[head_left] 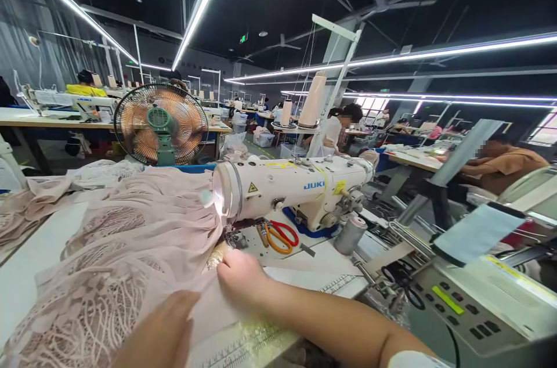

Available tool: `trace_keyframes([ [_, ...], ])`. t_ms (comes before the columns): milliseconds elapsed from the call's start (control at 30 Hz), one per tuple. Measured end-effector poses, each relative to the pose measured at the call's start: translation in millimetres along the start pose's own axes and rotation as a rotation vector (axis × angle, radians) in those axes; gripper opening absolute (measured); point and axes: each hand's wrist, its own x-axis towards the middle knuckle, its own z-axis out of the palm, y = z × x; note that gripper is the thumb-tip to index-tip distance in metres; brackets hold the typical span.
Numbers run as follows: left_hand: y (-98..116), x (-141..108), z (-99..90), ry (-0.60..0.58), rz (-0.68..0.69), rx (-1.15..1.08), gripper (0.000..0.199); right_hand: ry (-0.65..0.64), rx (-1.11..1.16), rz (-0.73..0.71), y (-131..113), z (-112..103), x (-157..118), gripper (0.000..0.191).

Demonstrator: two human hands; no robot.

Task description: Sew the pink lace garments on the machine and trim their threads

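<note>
Pale pink fabric with lace panels (165, 223) spreads over the left of the table and runs up to the needle area of a white sewing machine (270, 188). My right hand (241, 278) is closed on the fabric's edge just in front of the needle area, beside a shiny gold-toned patch. Lower and to the left, my left hand (163, 327) lies on the fabric, blurred, its fingers close together; whether it pinches any cloth does not show. Orange-and-red-handled scissors (281, 237) rest beside the machine bed.
A grey thread spool (350, 234) stands right of the scissors. Behind the table is a large fan (161, 124). Thread cones (314, 101) sit on a stand behind the machine. A control box (465, 298) is at the lower right. Other people sit at machines farther back.
</note>
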Motion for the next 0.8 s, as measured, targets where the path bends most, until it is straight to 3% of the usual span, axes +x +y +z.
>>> trace_keyframes([
  [133, 18.5, 44.6, 32.5, -0.251, 0.124, 0.030, 0.040, 0.006, 0.052, -0.069, 5.5, -8.3, -20.3, 0.009],
  [267, 23.3, 62.1, 41.3, -0.420, 0.169, 0.089, 0.041, 0.047, 0.206, -0.171, 17.8, -17.6, -49.9, 0.014],
  [433, 25.0, 72.6, 41.7, -0.477, 0.127, 0.088, 0.043, 0.196, 0.374, -0.171, 29.5, -21.8, -76.1, 0.018],
  [800, 28.4, 110.0, 40.5, -0.555, 0.050, 0.052, 0.032, 0.211, 0.458, -0.121, 32.2, -23.6, -77.5, 0.019],
])
